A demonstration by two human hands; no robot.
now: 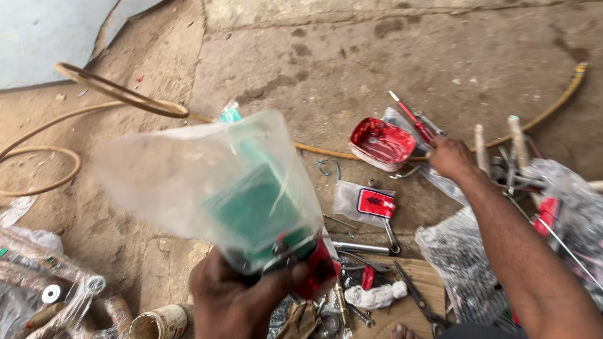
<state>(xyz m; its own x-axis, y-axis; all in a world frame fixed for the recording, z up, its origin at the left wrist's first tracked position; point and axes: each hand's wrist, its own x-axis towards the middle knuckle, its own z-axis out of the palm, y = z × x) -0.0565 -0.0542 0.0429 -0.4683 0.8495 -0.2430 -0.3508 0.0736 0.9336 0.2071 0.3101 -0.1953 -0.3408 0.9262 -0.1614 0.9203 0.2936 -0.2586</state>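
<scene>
- Left hand (235, 310), low in the middle of the view, is closed in a fist around the gathered lower end of a clear plastic bag (197, 176), fingers wrapped tight.
- Inside the bag sits a green part (253, 206), blurred by the plastic, with a red piece (319, 269) at the gripped end, just beside the thumb.
- Long axis of the bag runs from the fist up and away from the person, leaning slightly left; its wide end fans out at the top, and a small green tip (230, 114) pokes out there, pointing away.
- Right hand (449, 157) is stretched out to the right, knuckles up and fingers curled down at the ground among the tools; whether it has hold of anything cannot be told.
- Just left of that hand lies a red reflector lens (382, 142), and a red-handled screwdriver (408, 116) lies above it.
- Between the two hands, on the ground, lies a small packet with a red card (375, 203), and nearer the person a pair of pliers (421, 305) rests on a wooden board (425, 277).
- A tan hose (32, 161) loops across the concrete floor (391, 38) at the left, well apart from the bag.
- A small open tin (156, 328) stands at the lower left, near the left wrist.
</scene>
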